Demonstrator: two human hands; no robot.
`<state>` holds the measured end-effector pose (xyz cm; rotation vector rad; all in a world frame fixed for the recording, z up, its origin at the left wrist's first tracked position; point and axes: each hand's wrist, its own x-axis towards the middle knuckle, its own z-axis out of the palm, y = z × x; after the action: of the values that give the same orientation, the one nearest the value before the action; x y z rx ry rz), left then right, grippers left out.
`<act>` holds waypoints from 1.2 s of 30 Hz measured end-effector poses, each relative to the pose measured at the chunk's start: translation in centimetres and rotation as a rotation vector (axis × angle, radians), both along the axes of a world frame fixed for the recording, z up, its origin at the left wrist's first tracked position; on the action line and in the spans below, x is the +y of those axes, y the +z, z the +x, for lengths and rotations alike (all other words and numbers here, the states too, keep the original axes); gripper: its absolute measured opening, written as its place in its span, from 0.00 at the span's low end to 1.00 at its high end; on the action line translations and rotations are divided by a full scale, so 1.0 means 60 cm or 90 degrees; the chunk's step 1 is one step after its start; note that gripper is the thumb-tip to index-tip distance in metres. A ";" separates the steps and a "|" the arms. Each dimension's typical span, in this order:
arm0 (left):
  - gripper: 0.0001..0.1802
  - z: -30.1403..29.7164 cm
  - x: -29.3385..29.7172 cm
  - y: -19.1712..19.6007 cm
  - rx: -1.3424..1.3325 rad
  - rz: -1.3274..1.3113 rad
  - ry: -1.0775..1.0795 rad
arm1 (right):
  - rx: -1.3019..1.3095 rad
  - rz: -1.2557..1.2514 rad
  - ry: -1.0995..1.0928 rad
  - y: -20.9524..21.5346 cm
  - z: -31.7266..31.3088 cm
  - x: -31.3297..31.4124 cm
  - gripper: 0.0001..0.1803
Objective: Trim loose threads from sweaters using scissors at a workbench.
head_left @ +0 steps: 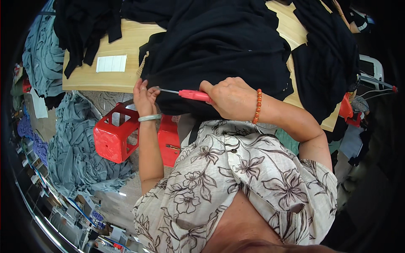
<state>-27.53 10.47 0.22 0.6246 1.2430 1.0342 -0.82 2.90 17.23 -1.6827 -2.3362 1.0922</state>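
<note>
A large black knit garment [219, 55] lies spread over the wooden table and hangs over its near edge. My right hand [232, 99] is closed round a pink-handled tool [194, 95] with a thin metal shaft, which points left. The shaft's tip reaches my left hand [146, 92], whose fingers are drawn together at the garment's lower left edge. What sits between those fingertips is too small to make out. Just above them, a beige strip [144, 63] runs along the garment's side.
More black garments lie on the wooden table [84, 78] at left and right, with a white paper label [111, 63]. Red plastic stools [112, 141] stand below the near edge. Grey-green fabric [80, 156] is heaped on the left. A white machine [371, 69] stands far right.
</note>
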 end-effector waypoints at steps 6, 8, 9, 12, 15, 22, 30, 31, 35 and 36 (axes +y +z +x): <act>0.22 -0.037 0.019 -0.009 0.111 -0.014 -0.160 | 0.042 0.014 0.025 -0.002 0.001 -0.009 0.12; 0.18 -0.021 0.046 0.027 0.301 -0.001 -0.248 | 0.065 -0.060 -0.008 0.008 0.021 -0.012 0.16; 0.17 -0.037 0.071 0.014 0.306 0.026 -0.289 | 0.092 -0.078 -0.037 0.011 0.037 -0.016 0.18; 0.14 -0.044 0.158 0.023 0.339 0.162 -0.283 | 0.150 0.033 -0.210 0.019 0.075 -0.022 0.19; 0.15 0.033 0.248 0.029 0.326 0.234 -0.341 | 0.060 0.133 -0.369 0.020 0.118 -0.024 0.14; 0.57 0.280 0.348 -0.016 0.392 -0.072 -0.650 | -0.135 0.082 -0.605 0.027 0.210 -0.031 0.11; 0.15 0.265 0.348 -0.014 0.242 0.427 -0.408 | -0.023 0.073 -0.655 0.047 0.268 0.044 0.17; 0.15 0.284 0.317 0.031 0.231 0.476 -0.459 | -0.021 0.101 -0.651 0.050 0.278 0.058 0.17; 0.19 0.322 0.192 0.155 0.277 0.750 -0.985 | -0.032 0.099 -0.618 0.036 0.328 0.171 0.22; 0.17 0.322 0.158 0.163 0.335 0.838 -0.958 | -0.039 0.120 -0.583 0.031 0.327 0.210 0.23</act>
<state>-8.23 19.95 10.00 2.4294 0.0017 0.1739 18.79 15.51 19.11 -2.3050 -1.3014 0.6056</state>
